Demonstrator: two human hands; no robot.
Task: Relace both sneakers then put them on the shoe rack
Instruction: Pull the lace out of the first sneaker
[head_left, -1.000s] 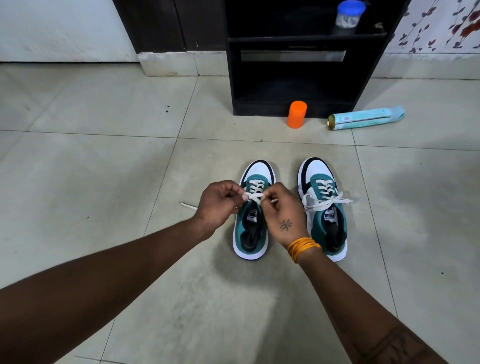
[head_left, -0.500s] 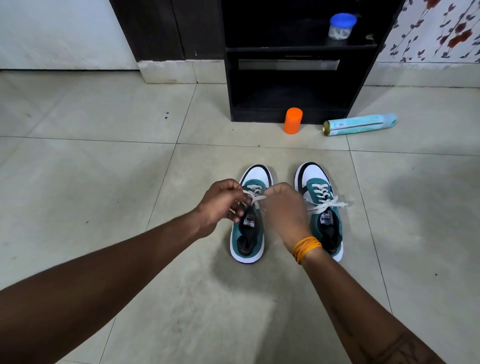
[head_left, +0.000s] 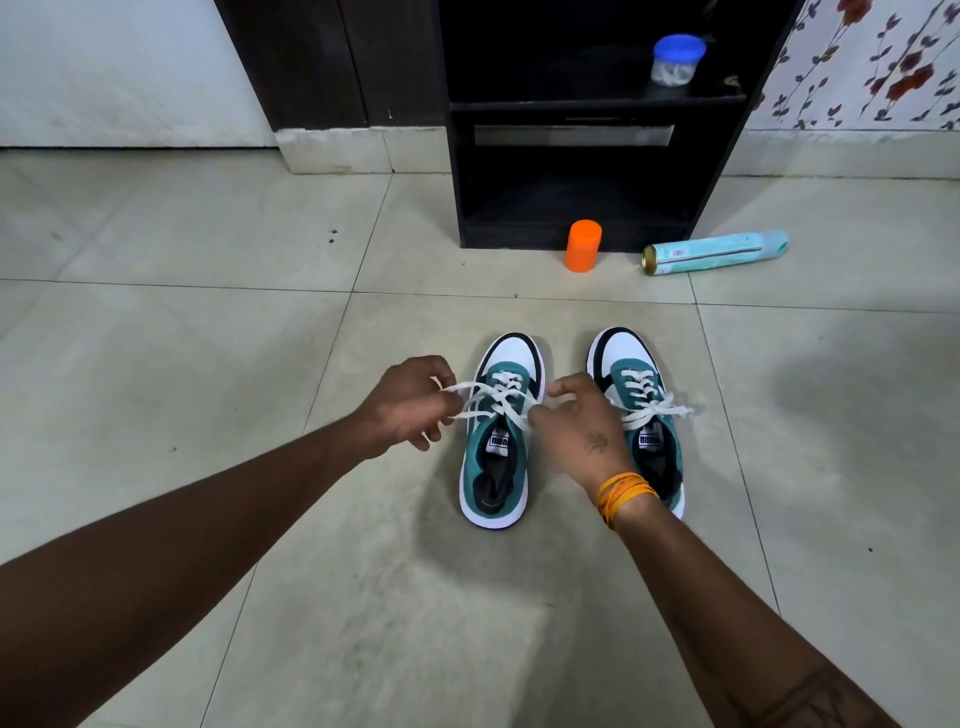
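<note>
Pinching the white lace (head_left: 488, 402) of the left teal sneaker (head_left: 497, 441) from 9 and 3 o'clock, the left hand (head_left: 410, 402) and right hand (head_left: 576, 423) pull it apart, with the tied right sneaker (head_left: 641, 410) just beside and the black shoe rack (head_left: 587, 130) at 12 o'clock.

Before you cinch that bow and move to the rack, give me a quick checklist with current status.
1. Left hand grips a lace loop of the left sneaker: ok.
2. Right hand pinches the other loop: ok.
3. Left sneaker's bow pulled tight: not ok, loops are slack and spread.
4. Right sneaker laced with a tied bow: ok.
5. Bottom shelf of the shoe rack free for the pair: ok, nothing seen in it.
6. Path to the rack: not ok, an orange cap and a spray can lie in front of it.
</note>
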